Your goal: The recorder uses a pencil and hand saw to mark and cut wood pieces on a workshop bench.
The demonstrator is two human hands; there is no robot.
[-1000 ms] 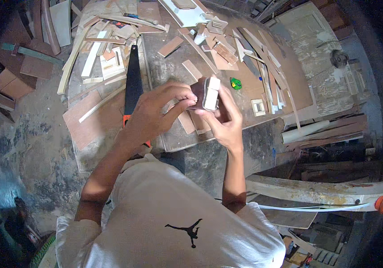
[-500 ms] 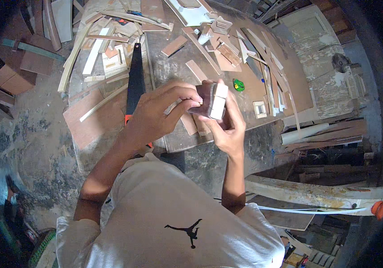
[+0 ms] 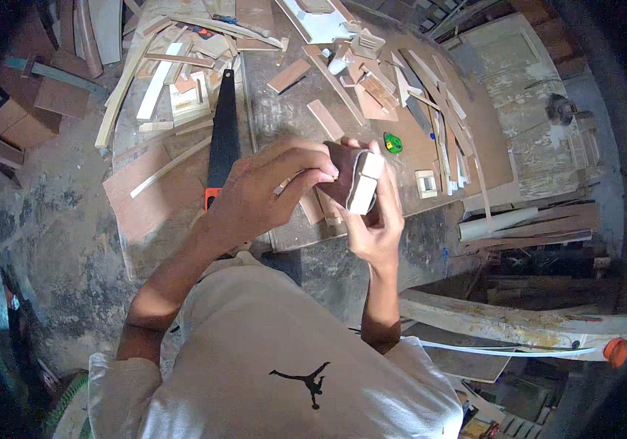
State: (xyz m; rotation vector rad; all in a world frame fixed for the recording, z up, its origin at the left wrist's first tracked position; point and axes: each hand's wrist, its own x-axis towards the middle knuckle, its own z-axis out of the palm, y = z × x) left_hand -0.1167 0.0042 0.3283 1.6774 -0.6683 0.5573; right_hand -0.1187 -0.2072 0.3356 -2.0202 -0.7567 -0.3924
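Note:
In front of my chest, my right hand (image 3: 381, 233) grips a small pale wooden block (image 3: 364, 190) made of two pieces end to end. A dark brown sheet of sandpaper (image 3: 342, 162) is bent around the block, its light edge showing along the side. My left hand (image 3: 273, 186) is closed, thumb and fingers pinching the sandpaper's left edge. The right fingers curl behind the block, partly hidden by it, with the thumb below.
A handsaw (image 3: 224, 139) with an orange-red handle lies on the worktable (image 3: 284, 228) beyond my left forearm. A green tape measure (image 3: 392, 143) sits past my right hand. Wood strips (image 3: 438, 106) and offcuts (image 3: 289, 75) are scattered around. Rolled sheet material (image 3: 500, 223) lies at the right.
Both hands have shifted slightly right with the block and sandpaper. The block now leans more, and more of the sandpaper's brown face shows between my hands.

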